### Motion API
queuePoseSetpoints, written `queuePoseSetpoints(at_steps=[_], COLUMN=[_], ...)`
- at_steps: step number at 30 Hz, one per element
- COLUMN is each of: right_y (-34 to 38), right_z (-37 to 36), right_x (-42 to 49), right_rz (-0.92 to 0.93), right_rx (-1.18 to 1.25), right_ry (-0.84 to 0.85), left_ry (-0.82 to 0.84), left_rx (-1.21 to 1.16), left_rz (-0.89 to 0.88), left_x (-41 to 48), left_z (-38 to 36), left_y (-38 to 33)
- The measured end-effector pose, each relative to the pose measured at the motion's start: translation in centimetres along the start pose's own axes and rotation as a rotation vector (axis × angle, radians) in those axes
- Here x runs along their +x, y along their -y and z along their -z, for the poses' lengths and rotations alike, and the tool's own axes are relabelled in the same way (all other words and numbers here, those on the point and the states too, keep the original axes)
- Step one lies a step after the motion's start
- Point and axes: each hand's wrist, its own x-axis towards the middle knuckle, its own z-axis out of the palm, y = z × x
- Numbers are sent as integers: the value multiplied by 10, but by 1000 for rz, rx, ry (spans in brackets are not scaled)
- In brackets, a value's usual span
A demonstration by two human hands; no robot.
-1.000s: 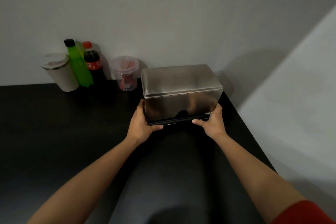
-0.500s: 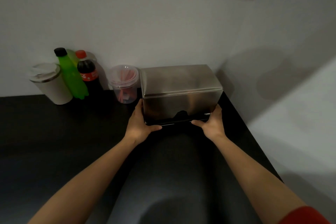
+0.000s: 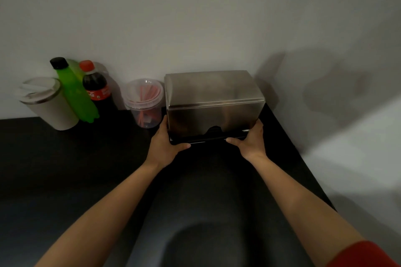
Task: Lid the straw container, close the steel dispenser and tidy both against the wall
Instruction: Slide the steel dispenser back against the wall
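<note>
The steel dispenser [image 3: 213, 102] stands closed on the black counter [image 3: 65, 169], its back close to the white wall. My left hand [image 3: 166, 144] grips its lower left front corner and my right hand [image 3: 249, 142] grips its lower right front corner, thumbs under the front edge. Just left of it, touching or nearly touching, is the clear straw container [image 3: 144, 102] with red straws inside and a clear lid on top, also near the wall.
Against the wall at the left stand a cola bottle [image 3: 97, 91], a green bottle [image 3: 74, 91] and a white lidded cup [image 3: 46, 104]. A white side wall [image 3: 347, 115] bounds the counter on the right.
Both hands have pushed the steel dispenser a little farther back toward the wall. The view has tilted slightly; the other objects stay where they were.
</note>
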Motion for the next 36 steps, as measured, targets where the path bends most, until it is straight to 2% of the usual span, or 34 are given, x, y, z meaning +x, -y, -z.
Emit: queuePoseSetpoints(at_steps=[12,24,36], right_y=[-1,-5,-5], right_z=[-7,-6,-3], right_x=[13,14,11], right_rz=[53,43,40], right_rx=[54,78,88], right_ry=[19,12,-16], left_ry=[-48,44,39], left_rx=[57,113,162], left_rz=[-11,-27,-59], left_x=[20,28,28], left_z=[1,8,8], left_y=[9,7,6])
